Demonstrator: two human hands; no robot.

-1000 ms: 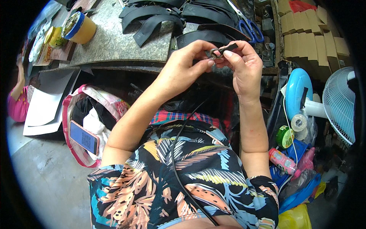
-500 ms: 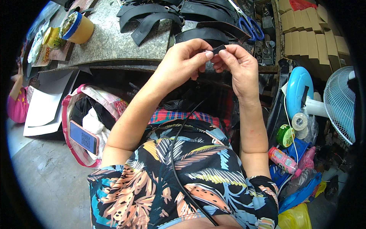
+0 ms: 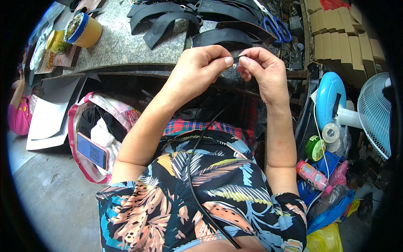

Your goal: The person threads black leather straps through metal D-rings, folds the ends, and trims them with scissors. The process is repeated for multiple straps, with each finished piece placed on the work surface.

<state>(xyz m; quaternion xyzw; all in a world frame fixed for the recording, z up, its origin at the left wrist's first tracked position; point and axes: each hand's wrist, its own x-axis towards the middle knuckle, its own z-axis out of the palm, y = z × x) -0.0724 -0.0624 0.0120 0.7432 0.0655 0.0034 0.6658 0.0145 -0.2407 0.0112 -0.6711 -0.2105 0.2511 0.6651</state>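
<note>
Near the worktop's front edge, my left hand (image 3: 200, 69) and my right hand (image 3: 264, 71) each pinch an end of a small black strip (image 3: 236, 59). It looks like leather, but most of it is hidden by the fingers. Just beyond my fingertips lies a curved black strap (image 3: 222, 38). More black straps (image 3: 172, 21) are piled on the grey speckled worktop (image 3: 121, 38), some bent into arcs. Blue-handled scissors (image 3: 275, 28) rest to the right of the straps.
A yellowish tub with a blue rim (image 3: 89, 31) stands at the worktop's left. Below it hangs an open bag holding a phone (image 3: 91, 150). On the right are a fan (image 3: 373, 115), tape rolls (image 3: 331, 132), a pink bottle (image 3: 312, 175) and stacked cardboard pieces (image 3: 336, 48).
My hands have shifted slightly, the right one a little to the right. The black strip between my fingertips has turned and shows less of its face.
</note>
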